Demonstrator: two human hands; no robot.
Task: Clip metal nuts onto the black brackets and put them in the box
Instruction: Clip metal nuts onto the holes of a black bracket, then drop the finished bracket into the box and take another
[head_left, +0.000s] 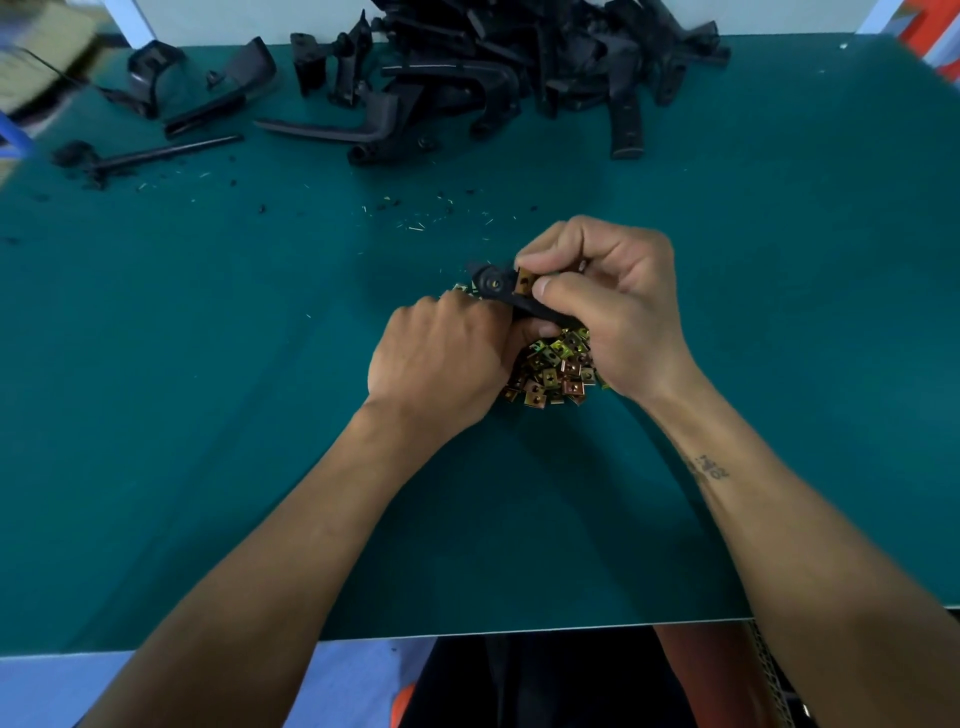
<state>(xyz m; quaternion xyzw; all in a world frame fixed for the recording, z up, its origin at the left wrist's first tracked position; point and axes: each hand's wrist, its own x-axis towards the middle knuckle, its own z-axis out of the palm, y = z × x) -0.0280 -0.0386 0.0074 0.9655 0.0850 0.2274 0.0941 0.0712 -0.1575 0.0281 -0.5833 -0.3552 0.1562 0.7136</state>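
A black bracket (506, 296) is held over the middle of the green table. My left hand (441, 358) grips its lower end, fingers curled round it. My right hand (597, 291) pinches a brass-coloured metal nut (524, 281) between thumb and forefinger, right against the bracket's round end. Below both hands lies a heap of loose metal nuts (556, 371), partly hidden by my palms.
A big pile of black brackets (545, 67) lies at the table's far edge, with several single ones (208, 104) scattered to the far left. Small debris (415, 213) dots the green mat (208, 364). A blurred cardboard box (36, 67) is at the far left corner.
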